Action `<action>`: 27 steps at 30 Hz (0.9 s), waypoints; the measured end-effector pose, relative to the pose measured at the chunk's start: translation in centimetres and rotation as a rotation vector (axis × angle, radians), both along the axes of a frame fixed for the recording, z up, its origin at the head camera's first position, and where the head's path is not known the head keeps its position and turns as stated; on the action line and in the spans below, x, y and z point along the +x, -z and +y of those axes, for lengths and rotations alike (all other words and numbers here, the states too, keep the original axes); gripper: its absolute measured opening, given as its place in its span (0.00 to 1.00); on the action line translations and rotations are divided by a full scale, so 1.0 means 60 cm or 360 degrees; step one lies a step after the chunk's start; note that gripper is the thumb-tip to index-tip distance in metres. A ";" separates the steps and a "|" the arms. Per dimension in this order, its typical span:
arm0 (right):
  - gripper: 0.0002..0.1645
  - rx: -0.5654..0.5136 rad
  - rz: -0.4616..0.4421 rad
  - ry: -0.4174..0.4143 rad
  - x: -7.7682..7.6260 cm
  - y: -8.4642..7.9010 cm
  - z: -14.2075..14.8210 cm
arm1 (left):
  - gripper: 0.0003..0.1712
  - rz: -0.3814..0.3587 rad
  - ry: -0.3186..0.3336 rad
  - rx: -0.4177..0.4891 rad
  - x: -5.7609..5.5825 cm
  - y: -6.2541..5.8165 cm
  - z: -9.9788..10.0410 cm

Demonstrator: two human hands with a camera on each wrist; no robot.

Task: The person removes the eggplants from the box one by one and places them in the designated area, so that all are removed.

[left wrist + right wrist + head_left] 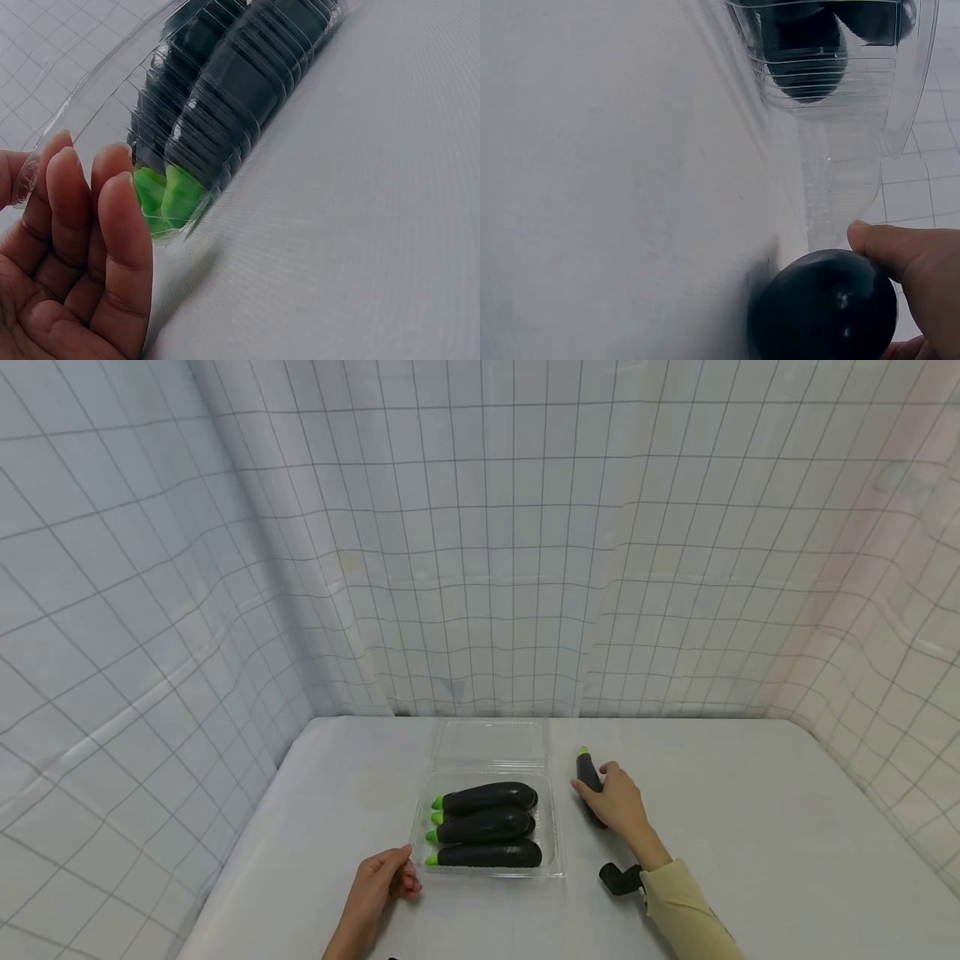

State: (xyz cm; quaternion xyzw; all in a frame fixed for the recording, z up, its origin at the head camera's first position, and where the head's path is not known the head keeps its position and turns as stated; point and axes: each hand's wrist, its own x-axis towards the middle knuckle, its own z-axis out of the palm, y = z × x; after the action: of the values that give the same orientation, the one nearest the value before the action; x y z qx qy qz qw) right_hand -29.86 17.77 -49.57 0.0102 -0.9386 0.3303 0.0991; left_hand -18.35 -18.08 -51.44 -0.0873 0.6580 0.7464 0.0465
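Basically, one loose eggplant (588, 771) on the white worktop (750, 818), just right of the clear tray (558, 843); green stem end points away from the person, fat end nearer. Skin looks glossy and smooth, so probably slippery; body seems firm, likely stiff, fairly light, not very fragile. Real or model, cannot tell. Best hold: across the middle, thumb one side, fingers the other, near the likely balance point. The fat end is round and could roll out of a pinch; the green stem end is small and off-balance.

Tray looks like thin ribbed plastic, probably light and bendy; take it by the rim, since squeezed walls may buckle. Four more eggplants (487, 825) lie in it, lid (491, 743) laid back behind.

Right grip (619, 800): spread about the eggplant's width, holding its body near the middle, thumb on the tray side, far fingers partly hidden. It comes from above; forearm in a pale yellow sleeve (686, 906) slants in from lower right. Left grip (377, 872): thumb and index nearly together, pinching the tray's rim at the near left corner, other fingers loosely bent, forearm rising from the bottom edge.
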 end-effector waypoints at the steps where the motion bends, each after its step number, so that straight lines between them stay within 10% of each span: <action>1: 0.37 0.0006 0.0000 -0.0002 0.000 0.000 0.000 | 0.20 0.0000 -0.0001 0.0005 0.000 0.000 0.000; 13: 0.39 0.0035 0.0006 0.0029 0.002 -0.004 0.001 | 0.19 -0.0007 -0.0012 0.0020 0.000 0.001 0.000; 27: 0.32 0.0021 0.0411 0.0018 0.014 -0.023 -0.014 | 0.19 -0.0006 0.0093 0.0111 0.001 -0.001 -0.008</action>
State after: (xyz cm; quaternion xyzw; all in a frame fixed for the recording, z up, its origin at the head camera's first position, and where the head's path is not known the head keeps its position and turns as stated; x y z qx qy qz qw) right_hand -29.03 16.94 -48.21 0.0479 -0.9202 0.3195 0.2210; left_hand -18.32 -18.53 -51.41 -0.0678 0.6339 0.7670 0.0724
